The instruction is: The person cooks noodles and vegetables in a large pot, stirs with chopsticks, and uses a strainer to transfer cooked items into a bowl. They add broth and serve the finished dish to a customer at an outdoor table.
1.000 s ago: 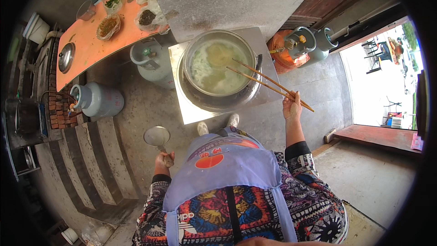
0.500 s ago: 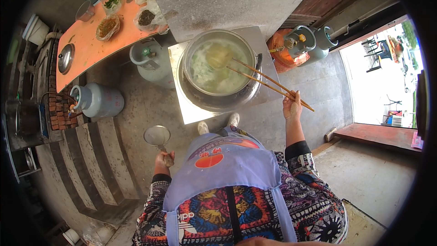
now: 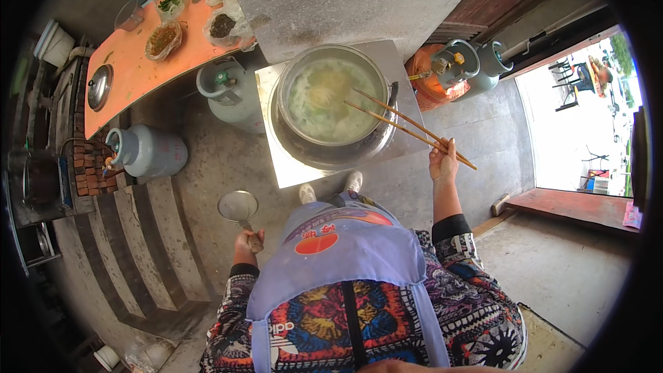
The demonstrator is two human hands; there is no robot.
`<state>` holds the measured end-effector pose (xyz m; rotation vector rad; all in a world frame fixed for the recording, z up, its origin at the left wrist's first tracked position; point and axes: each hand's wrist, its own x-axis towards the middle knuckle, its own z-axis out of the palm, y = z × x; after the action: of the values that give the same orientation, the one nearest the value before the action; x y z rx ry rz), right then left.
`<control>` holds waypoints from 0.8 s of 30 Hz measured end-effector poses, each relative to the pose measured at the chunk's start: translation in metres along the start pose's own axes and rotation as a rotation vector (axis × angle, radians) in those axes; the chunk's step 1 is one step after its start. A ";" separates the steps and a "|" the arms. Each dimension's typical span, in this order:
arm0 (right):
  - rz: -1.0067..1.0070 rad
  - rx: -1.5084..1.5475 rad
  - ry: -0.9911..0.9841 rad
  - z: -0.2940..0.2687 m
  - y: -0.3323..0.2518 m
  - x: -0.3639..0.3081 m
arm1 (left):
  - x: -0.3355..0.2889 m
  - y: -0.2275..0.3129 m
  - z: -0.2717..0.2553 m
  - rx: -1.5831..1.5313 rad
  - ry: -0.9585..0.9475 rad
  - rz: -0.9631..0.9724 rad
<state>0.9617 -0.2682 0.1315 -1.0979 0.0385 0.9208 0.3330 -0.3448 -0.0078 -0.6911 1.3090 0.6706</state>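
Observation:
A wide metal pot [image 3: 289, 112] sits on the stove ahead of me, holding cloudy, pale green bubbling liquid [image 3: 335, 114]. A pale yellowish mass, perhaps noodles, shows blurrily in its middle. My right hand [image 3: 443, 159] is closed around a pair of long wooden chopsticks [image 3: 407, 126], which slant over the pot's right rim with their tips at the liquid. Lower left, my left hand [image 3: 248, 242] grips the handle of a round mesh strainer [image 3: 238, 205]. The strainer is held out over the floor, apart from the pot, and looks empty.
An orange table [image 3: 138, 72] at the far left bears bags of chopped food [image 3: 164, 40] and a metal lid [image 3: 100, 88]. Gas cylinders stand left of the stove [image 3: 228, 93], near the steps [image 3: 152, 249], and at the right [image 3: 461, 62]. A bright doorway [image 3: 559, 138] opens at the right.
The liquid's surface has shifted, with less white foam and the yellowish mass less distinct. Both hands, the chopsticks and the strainer stay almost where they were.

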 end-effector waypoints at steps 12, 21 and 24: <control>0.015 0.013 0.016 -0.002 0.000 0.002 | -0.015 -0.006 0.011 0.120 0.007 0.136; 0.003 -0.028 0.014 -0.002 0.000 0.004 | -0.012 -0.004 0.010 0.066 0.017 0.061; -0.001 -0.036 0.013 -0.001 -0.001 0.004 | -0.017 -0.004 0.009 0.055 -0.038 0.074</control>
<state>0.9653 -0.2669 0.1295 -1.1369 0.0319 0.9167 0.3398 -0.3409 0.0103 -0.5850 1.3185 0.7017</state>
